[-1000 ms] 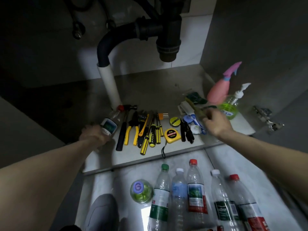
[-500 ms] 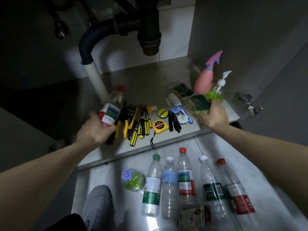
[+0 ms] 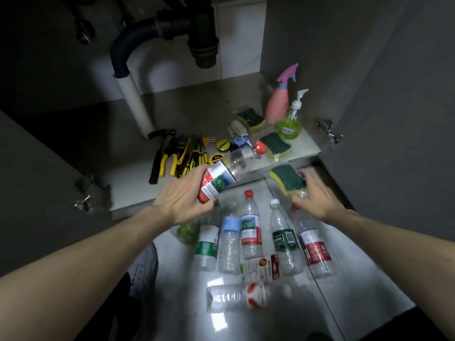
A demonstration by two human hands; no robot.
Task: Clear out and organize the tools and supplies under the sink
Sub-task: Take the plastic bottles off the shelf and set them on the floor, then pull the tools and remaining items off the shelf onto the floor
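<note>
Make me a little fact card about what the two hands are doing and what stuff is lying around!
Left hand: grips a red-capped bottle, tilted
Right hand: holds a wrapped green and yellow sponge
Floor: row of plastic bottles, one more lying sideways
Cabinet shelf: yellow-handled tools, two more sponges, pink spray bottle, green pump bottle
Above: black drain pipe

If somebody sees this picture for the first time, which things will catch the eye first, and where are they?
At the centre, the left hand grips a clear plastic bottle with a red cap, while the right hand holds a green and yellow sponge. Below them, a row of empty plastic bottles lies on the pale floor. A pink spray bottle stands at the cabinet's right.
</note>
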